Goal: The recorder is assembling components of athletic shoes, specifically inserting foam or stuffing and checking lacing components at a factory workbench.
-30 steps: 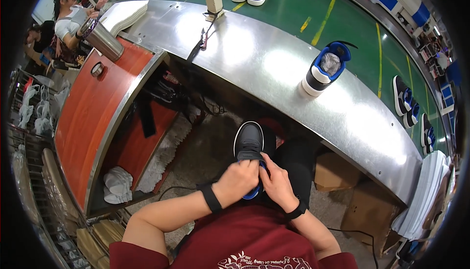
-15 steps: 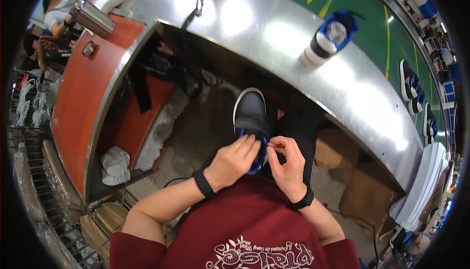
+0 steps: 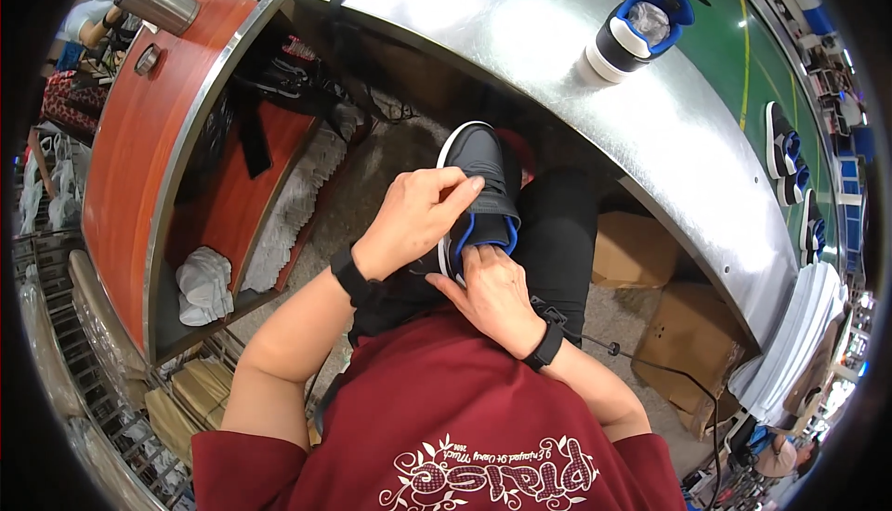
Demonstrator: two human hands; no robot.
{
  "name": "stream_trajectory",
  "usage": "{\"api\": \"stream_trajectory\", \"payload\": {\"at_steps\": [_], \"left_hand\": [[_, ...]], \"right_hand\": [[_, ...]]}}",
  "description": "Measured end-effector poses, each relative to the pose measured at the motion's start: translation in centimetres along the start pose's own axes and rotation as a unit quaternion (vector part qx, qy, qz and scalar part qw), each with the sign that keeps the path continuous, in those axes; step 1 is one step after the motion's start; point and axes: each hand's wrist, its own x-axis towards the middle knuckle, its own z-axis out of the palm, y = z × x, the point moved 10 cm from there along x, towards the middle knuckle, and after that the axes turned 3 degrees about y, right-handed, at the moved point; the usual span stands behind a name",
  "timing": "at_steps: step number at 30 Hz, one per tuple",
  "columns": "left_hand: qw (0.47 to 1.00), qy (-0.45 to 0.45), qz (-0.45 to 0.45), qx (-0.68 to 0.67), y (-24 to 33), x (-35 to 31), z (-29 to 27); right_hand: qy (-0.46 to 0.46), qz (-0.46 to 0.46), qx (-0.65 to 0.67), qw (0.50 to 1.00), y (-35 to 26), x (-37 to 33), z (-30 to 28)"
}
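Note:
A black shoe [image 3: 476,153] with a white sole edge and blue lining rests on my lap, toe pointing away. My left hand [image 3: 413,214] is closed over its left side, with thumb and bent fingers at the front strap. My right hand [image 3: 497,293] is at the heel end. Its fingertips are hidden inside the opening, and its thumb stretches to the left outside the heel. A dark band circles each wrist.
A metal bench [image 3: 539,37] curves ahead, bearing a similar black, white and blue shoe [image 3: 624,42]. More shoes [image 3: 782,144] stand on a green surface at right. At left, a red-brown cabinet top [image 3: 139,176] holds a steel cup [image 3: 156,0]. Cardboard boxes [image 3: 688,348] lie under the bench.
My left hand has moved from the opening forward to the strap. My right hand has shifted left from beside the shoe, its fingers now inside the opening. The shoe sits slightly farther away.

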Motion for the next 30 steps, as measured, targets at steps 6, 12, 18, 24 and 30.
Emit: {"api": "stream_trajectory", "payload": {"at_steps": [6,12,18,24,30], "left_hand": [[0.973,-0.115,-0.112,-0.165,-2.0,0.2,2.2],[0.991,-0.116,-0.056,-0.033,0.2,0.7,1.7],[0.973,-0.167,-0.091,-0.129,-0.9,1.3,2.3],[0.944,-0.206,-0.161,-0.201,-3.8,-0.2,3.6],[0.919,-0.182,-0.199,-0.288,-5.4,-1.5,4.8]], "right_hand": [[-0.010,0.037,-0.047,0.998,1.2,0.1,1.2],[-0.003,0.027,-0.061,0.998,0.8,0.7,1.5],[0.002,0.056,-0.017,0.998,1.8,0.6,1.5],[-0.006,0.105,0.061,0.993,4.2,-0.3,1.1],[-0.025,0.114,0.077,0.990,4.6,-0.2,1.4]]}}
